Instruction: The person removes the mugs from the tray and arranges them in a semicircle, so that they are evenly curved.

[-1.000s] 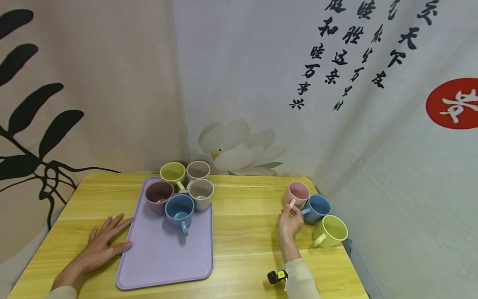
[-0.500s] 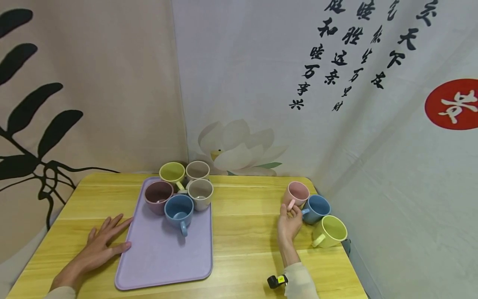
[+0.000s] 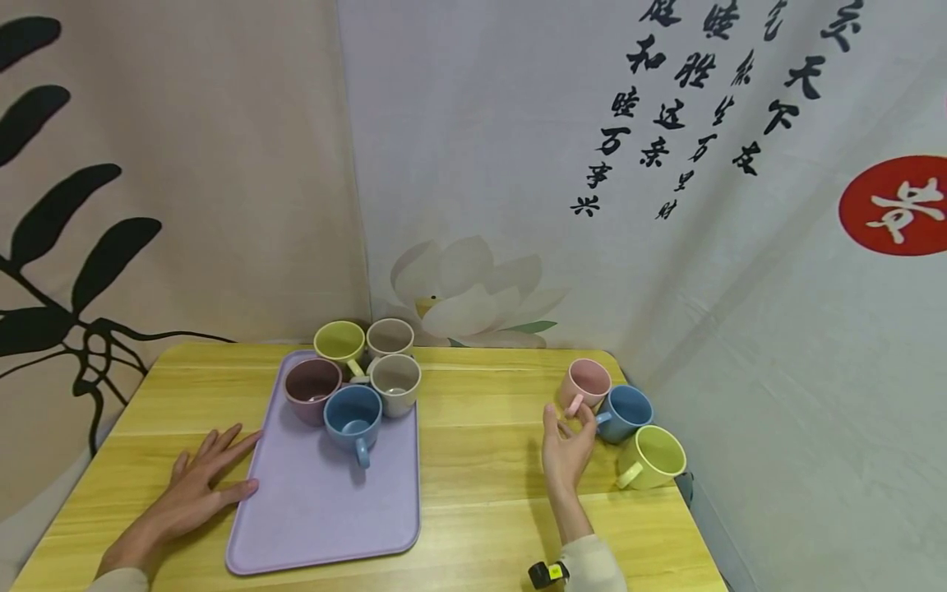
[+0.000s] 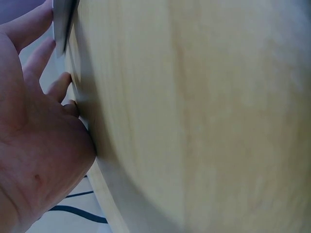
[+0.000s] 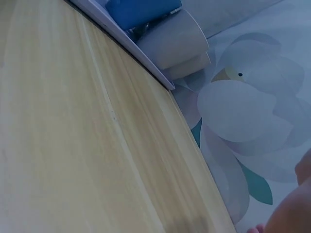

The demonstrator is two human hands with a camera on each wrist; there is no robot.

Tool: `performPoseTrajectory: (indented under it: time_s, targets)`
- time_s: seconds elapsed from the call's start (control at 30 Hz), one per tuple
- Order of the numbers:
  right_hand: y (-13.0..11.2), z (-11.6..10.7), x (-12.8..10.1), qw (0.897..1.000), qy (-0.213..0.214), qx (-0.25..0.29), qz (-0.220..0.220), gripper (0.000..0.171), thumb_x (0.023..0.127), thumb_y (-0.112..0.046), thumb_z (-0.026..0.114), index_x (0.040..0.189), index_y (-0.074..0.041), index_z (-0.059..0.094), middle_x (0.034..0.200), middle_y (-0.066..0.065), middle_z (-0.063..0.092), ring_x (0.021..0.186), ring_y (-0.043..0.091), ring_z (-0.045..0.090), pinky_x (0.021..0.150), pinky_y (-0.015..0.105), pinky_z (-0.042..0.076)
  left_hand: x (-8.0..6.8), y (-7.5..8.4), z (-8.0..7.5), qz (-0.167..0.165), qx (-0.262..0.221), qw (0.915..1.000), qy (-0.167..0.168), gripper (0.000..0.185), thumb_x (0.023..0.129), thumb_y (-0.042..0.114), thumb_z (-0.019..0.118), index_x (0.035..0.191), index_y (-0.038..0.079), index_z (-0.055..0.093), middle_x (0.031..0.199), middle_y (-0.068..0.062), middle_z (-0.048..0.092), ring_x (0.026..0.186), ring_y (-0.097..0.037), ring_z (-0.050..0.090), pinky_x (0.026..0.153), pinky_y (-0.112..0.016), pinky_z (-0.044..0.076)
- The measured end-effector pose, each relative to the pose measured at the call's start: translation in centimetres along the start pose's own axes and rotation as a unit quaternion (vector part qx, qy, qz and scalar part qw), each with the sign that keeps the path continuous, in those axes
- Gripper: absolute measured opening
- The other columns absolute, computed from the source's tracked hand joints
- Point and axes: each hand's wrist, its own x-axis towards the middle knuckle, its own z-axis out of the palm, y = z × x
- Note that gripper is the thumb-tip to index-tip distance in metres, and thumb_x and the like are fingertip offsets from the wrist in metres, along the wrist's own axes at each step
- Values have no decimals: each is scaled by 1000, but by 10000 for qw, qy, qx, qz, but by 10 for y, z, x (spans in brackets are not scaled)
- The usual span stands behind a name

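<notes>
My right hand hovers by the handle of a pink mug at the table's right; thumb and fingers are spread apart, with the handle between them, not pinched. A blue mug and a yellow-green mug stand beside the pink one. My left hand lies flat on the wooden table, its fingertips at the left edge of a lilac tray. In the left wrist view the palm presses the tabletop.
Several mugs cluster at the tray's far end: mauve, blue, beige, yellow-green and another beige one. Printed fabric walls close the back and right. A small black device sits at my right wrist.
My right hand has let go of the pink mug's handle: the thumb swung out to the left and the fingers spread. The left hand and all mugs have stayed put.
</notes>
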Motion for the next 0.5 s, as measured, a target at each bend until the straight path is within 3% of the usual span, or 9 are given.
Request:
performPoseTrajectory:
  time_s: [0.27, 0.5]
  targets:
    - [-6, -7, -9, 9997, 33, 65, -231, 71, 105, -32, 84, 161, -6, 51, 158, 21, 58, 130, 44, 72, 88, 7, 54, 0, 0, 1, 38, -20, 10000, 24, 82, 110, 42, 70, 178, 14, 33, 184, -40, 10, 167, -73, -8, 125, -85, -29]
    - [-13, -12, -18, 9981, -52, 8, -617, 71, 105, -30, 83, 163, -4, 50, 159, 23, 59, 140, 44, 67, 107, 25, 53, -2, 0, 1, 145, -11, 9999, 71, 82, 110, 40, 70, 178, 13, 33, 183, -41, 10, 166, -74, -6, 125, -86, -29]
